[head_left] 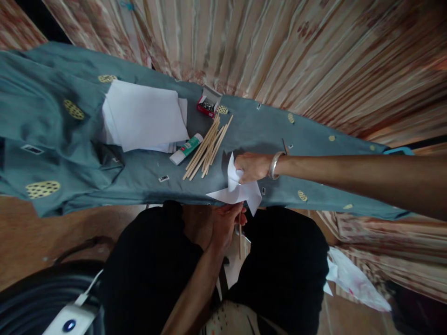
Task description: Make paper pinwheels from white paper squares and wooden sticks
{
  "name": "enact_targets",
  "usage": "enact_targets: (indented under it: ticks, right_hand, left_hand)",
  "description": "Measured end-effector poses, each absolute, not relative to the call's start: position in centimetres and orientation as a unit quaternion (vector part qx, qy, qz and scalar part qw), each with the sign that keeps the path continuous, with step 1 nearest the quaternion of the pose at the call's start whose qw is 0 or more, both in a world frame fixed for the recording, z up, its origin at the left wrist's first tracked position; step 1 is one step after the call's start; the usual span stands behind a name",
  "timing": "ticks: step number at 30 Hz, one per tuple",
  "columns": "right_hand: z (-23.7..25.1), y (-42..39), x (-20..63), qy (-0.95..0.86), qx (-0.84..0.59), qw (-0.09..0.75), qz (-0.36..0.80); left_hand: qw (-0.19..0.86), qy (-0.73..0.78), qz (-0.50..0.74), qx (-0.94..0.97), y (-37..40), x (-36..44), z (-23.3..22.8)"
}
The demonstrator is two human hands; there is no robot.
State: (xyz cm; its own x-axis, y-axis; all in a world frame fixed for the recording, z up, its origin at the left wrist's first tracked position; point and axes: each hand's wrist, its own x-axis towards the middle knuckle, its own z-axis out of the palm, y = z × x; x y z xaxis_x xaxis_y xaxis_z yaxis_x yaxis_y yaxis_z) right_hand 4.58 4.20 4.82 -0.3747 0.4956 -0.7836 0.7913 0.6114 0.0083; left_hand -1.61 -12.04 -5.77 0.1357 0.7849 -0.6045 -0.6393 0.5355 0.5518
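Two bare hands are at work on one white paper pinwheel [233,193], which sits over the near edge of the table. The right hand [254,167], with one silver bangle [275,165] at its wrist, has its fingers closed on the folded paper near the centre. The left hand [228,222], just below, is closed round one thin wooden stick [240,244], whose lower end points down between two dark-clad knees.

Just beyond lies one loose bundle of wooden sticks [206,151], roughly ten; they overlap too much for an exact count. Touching or just beside them is one capped glue stick [186,149], lying on its side. Near their far ends stands one open red-and-white box [208,103] of small metal pieces. Further left is one stack of white paper sheets [146,116], its number of sheets impossible to tell. One blue-grey cloth [139,174] with yellow dotted patches lies under them all.
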Motion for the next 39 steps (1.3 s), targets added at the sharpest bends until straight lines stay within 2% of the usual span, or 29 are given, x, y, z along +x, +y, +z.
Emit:
enact_targets:
  ticks: [8, 14, 27, 33, 39]
  right_hand:
    - [4.7, 4.5, 4.2, 0.814, 0.372, 0.4, -0.197]
    - [5.0, 4.4, 4.1, 0.826, 0.357, 0.404, -0.162]
    - [6.4, 3.8, 6.5, 0.842, 0.391, 0.312, -0.2]
    - [6.3, 4.5, 8.5, 0.851, 0.416, 0.209, -0.246]
    - [6.6, 3.3, 11.4, 0.815, 0.51, 0.018, -0.274]
  left_hand:
    - [0.754, 0.454, 0.47, 0.071, -12.0, -1.6, -6.0]
    - [0.746, 0.453, 0.484, 0.055, -12.1, -1.6, -5.7]
    - [0.739, 0.45, 0.499, 0.046, -12.1, -2.0, -4.7]
    - [0.747, 0.452, 0.487, 0.035, -12.0, -1.9, -4.1]
    - [0.754, 0.431, 0.494, 0.036, -11.4, -2.2, -2.9]
